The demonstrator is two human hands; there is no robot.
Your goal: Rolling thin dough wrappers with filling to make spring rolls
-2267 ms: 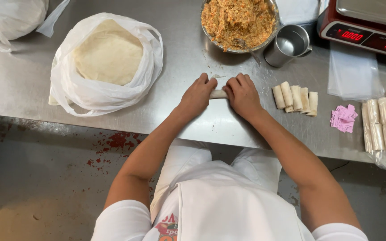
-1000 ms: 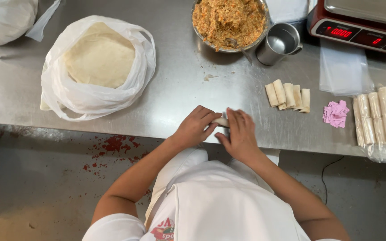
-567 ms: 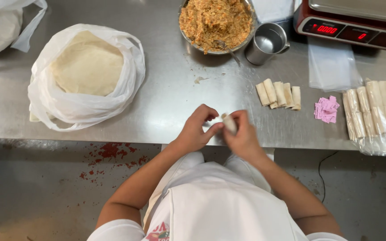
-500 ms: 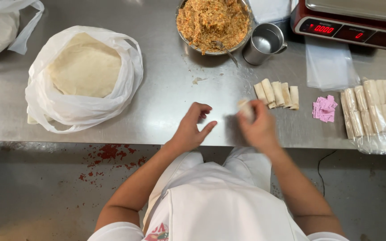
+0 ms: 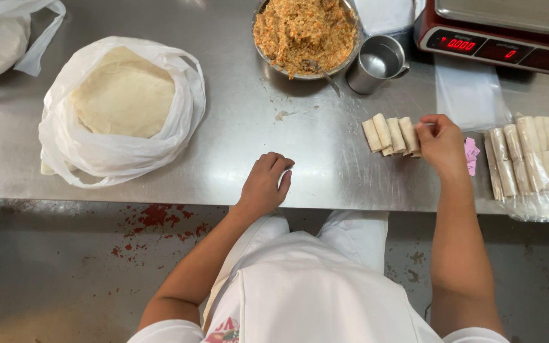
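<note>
My right hand rests at the right end of a short row of pale rolled wraps on the steel table, its fingers closed around the roll at that end. My left hand lies near the table's front edge with loosely curled fingers and nothing in it. A metal bowl of orange-brown filling stands at the back, with a spoon handle sticking out. A stack of round flat wrappers lies in an open white plastic bag at the left.
A steel cup stands beside the bowl. A red scale sits at the back right over a clear plastic sheet. More rolls packed in clear film lie at the right, with pink paper slips. Another white bag sits far left.
Both hands were rolling a wrap at the table's front edge. My right hand carried it to the right and set it at the end of the row. My left hand stayed behind, empty.
</note>
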